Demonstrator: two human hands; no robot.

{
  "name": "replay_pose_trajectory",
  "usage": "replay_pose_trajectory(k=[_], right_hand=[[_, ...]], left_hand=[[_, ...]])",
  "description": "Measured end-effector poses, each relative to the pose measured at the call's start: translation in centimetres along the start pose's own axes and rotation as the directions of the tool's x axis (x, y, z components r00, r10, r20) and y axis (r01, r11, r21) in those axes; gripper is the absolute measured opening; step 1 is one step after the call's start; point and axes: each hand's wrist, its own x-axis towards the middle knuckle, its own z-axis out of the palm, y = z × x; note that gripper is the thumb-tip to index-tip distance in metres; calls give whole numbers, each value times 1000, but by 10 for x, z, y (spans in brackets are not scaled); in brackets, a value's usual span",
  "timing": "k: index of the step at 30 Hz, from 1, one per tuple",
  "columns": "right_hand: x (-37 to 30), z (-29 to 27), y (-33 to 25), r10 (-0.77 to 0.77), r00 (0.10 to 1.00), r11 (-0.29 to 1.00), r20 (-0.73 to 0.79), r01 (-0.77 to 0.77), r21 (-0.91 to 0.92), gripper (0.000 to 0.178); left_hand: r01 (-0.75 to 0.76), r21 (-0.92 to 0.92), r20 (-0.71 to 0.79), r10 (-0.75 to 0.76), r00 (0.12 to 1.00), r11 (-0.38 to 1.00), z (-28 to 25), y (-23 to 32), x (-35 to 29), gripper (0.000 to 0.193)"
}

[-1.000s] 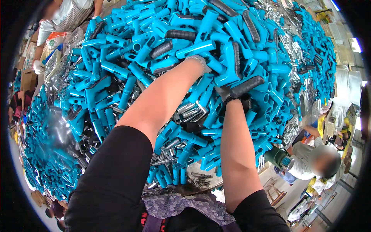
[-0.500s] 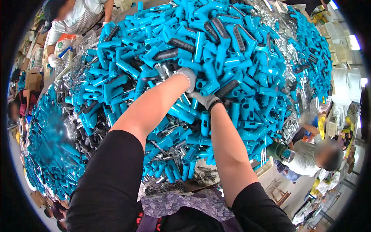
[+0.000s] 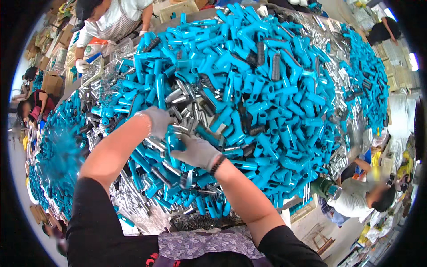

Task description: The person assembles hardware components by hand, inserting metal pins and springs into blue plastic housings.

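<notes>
The grey-gloved right hand (image 3: 199, 153) is clasping a glossy blue plastic-looking tubular piece (image 3: 172, 140) on its left, long axis pointing roughly bodyward; the grey-gloved left hand (image 3: 159, 122) is sitting just beyond, its grip impossible to tell.

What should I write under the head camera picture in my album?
Gloved left hand and right hand close together over heaped blue pieces and shiny metal pieces.

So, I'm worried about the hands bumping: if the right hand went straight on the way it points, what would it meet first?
Probably the blue tube just ahead of the right hand, before the left hand; depth is unclear, and the tube may already be touched.
</notes>
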Motion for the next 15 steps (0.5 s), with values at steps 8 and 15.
replay_pose_trajectory(k=[8,15], right_hand=[[95,-67,108,294,509,946,-809,-278,169,54],[139,-99,127,382,536,924,-753,-252,289,36]], left_hand=[[-264,-296,-853,-129,506,918,-34,28,20,37],[80,-358,-928,-364,81,930,-109,-12,131,38]])
